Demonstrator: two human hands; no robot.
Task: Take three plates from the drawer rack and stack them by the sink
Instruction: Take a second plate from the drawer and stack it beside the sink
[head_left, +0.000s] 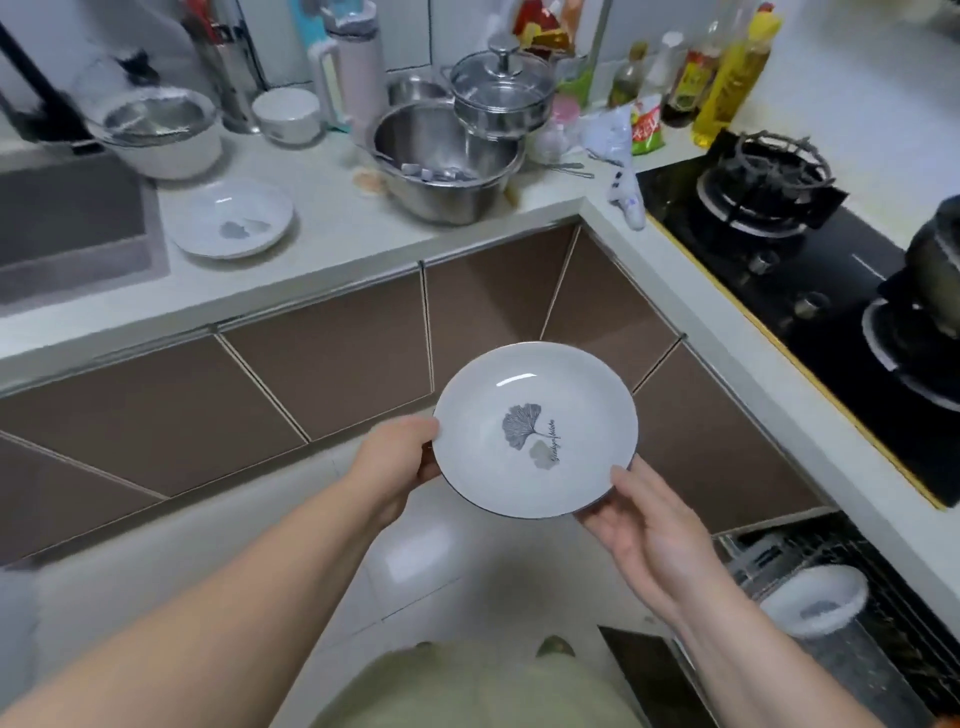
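I hold a white plate (535, 430) with a grey leaf print level in front of me, over the floor and below the counter's edge. My left hand (397, 460) grips its left rim and my right hand (641, 525) supports its lower right rim from beneath. A matching white plate (232, 218) lies on the counter just right of the sink (72, 228). At the lower right the drawer rack (857, 623) is pulled out, with another white dish (813, 597) standing in it.
Behind the counter plate stand a white bowl with a strainer (161, 132), a small white bowl (287, 114), a large steel bowl (447, 161) and a lidded pot (501, 93). Bottles (727, 78) line the back. A gas hob (810, 249) lies at the right. Brown cabinet doors (332, 374) face me.
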